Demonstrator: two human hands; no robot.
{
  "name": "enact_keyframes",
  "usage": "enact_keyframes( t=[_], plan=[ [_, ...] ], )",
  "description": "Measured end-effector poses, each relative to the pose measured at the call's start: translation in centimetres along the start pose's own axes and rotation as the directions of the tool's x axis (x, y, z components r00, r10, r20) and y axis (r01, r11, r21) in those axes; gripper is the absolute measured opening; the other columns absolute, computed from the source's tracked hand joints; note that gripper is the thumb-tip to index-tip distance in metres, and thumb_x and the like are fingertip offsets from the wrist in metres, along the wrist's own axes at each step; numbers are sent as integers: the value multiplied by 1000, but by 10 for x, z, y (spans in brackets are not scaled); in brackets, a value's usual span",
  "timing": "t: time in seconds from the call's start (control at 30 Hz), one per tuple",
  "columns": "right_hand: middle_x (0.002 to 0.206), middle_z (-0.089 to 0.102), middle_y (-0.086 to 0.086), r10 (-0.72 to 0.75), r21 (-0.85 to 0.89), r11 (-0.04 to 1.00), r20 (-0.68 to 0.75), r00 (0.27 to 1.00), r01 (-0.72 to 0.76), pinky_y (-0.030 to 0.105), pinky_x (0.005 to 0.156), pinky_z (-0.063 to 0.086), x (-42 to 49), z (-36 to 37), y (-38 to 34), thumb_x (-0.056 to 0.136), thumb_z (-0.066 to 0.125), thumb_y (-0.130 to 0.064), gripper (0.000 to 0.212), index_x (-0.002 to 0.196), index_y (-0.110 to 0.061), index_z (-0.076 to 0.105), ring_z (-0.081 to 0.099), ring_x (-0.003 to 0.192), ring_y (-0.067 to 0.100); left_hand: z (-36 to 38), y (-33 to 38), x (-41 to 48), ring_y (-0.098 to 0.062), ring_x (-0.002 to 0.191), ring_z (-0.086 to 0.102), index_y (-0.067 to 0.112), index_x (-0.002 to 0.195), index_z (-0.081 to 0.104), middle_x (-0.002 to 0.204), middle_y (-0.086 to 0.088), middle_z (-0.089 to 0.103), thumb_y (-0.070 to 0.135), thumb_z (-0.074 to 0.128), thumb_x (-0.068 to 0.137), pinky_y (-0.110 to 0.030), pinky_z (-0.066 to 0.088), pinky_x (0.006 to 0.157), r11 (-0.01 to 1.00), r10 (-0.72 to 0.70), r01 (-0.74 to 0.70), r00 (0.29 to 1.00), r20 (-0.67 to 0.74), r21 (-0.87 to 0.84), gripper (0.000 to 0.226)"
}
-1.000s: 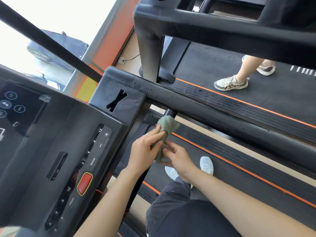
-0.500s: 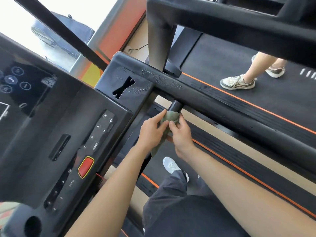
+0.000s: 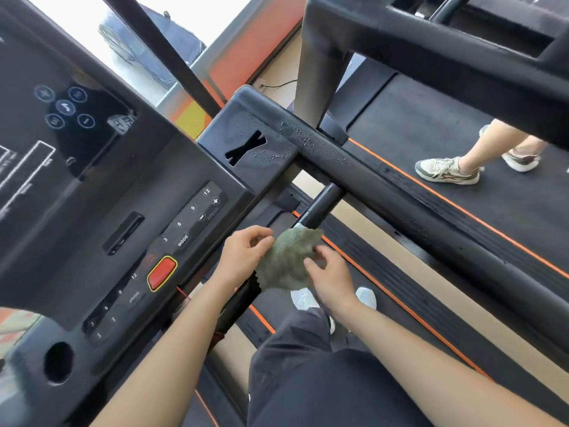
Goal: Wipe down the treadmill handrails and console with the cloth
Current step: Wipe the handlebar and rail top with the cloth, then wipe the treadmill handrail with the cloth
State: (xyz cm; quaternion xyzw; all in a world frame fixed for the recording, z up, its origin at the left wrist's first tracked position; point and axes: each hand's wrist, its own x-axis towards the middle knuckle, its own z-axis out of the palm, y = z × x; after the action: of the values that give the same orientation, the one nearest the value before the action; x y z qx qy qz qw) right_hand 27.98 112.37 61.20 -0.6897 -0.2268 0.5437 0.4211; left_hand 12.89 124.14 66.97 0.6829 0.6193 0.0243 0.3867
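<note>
Green cloth (image 3: 284, 260) is held spread between left hand (image 3: 246, 257) and right hand (image 3: 334, 280), edges pinched by both, just near of grip bar (image 3: 321, 208), right of console (image 3: 147, 192). Probably being refolded for a fresh wiping face.

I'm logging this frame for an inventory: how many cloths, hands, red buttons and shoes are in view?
1 cloth
2 hands: left hand, right hand
1 red button
4 shoes: the wearer's white shoes, another person's sneakers
Total: 8
</note>
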Motion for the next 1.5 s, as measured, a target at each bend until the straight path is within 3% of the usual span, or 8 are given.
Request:
enact_keyframes(
  t=[0.1,0.2,0.43,0.63,0.8,0.97,1.23,1.5],
  plan=[
    [111,49,-2,-194,-89,980,-181,964,181,12,83,43,6,-11,-17,92,65,-10,22,111,-17,59,56,92,-4,-2,-1,0,-5,109,67,28,129,68,118,15,71,41,66,95,-33,50,103,999,-27,20,979,201,34,36],
    [112,45,-1,-290,-103,956,-206,935,274,25,84,51,15,-7,-26,89,65,-4,28,111,-17,52,58,89,2,1,1,0,5,85,67,29,102,77,92,17,76,30,73,90,-24,53,84,1000,27,-28,997,73,14,13],
    [98,41,-5,-435,-527,759,29,900,383,33,68,47,26,-13,-35,88,67,-15,72,149,-40,37,56,76,19,-13,18,-7,-5,66,51,33,90,68,76,15,61,19,69,94,-25,46,67,969,239,-228,964,115,-101,14],
    [61,51,-10,-354,-635,689,128,927,350,32,61,41,44,-31,-75,84,71,-27,5,85,-32,69,49,63,8,-32,32,-1,-4,90,62,32,94,72,94,14,69,14,68,94,-17,46,80,918,378,-363,923,76,-161,18],
    [53,56,-5,-302,-598,751,66,951,280,31,59,46,57,-45,-109,85,69,-25,12,75,-22,64,52,52,9,-48,33,16,-10,84,61,34,89,71,87,11,66,22,75,90,-22,45,74,908,367,-376,927,-83,-184,13],
    [61,71,1,-310,-442,864,-89,947,242,46,63,60,70,-33,-154,92,63,-18,12,80,-23,61,70,55,19,-63,44,46,-5,81,57,34,89,68,85,13,62,25,74,90,-29,47,75,901,382,-409,907,-180,-145,11],
    [73,69,-10,-524,-553,769,-257,812,321,37,80,54,109,-13,-203,88,68,-15,8,83,-21,68,66,75,14,-74,68,97,-9,90,63,31,92,69,93,14,64,21,72,92,-37,53,83,918,366,-396,869,-333,-25,10],
    [140,60,0,-463,-637,591,236,854,496,30,111,38,170,14,-225,89,67,-14,62,147,-25,49,52,130,19,-85,53,131,-24,94,61,24,105,71,97,4,62,18,66,93,-36,48,65,958,236,-123,852,-468,259,14]
  ],
)
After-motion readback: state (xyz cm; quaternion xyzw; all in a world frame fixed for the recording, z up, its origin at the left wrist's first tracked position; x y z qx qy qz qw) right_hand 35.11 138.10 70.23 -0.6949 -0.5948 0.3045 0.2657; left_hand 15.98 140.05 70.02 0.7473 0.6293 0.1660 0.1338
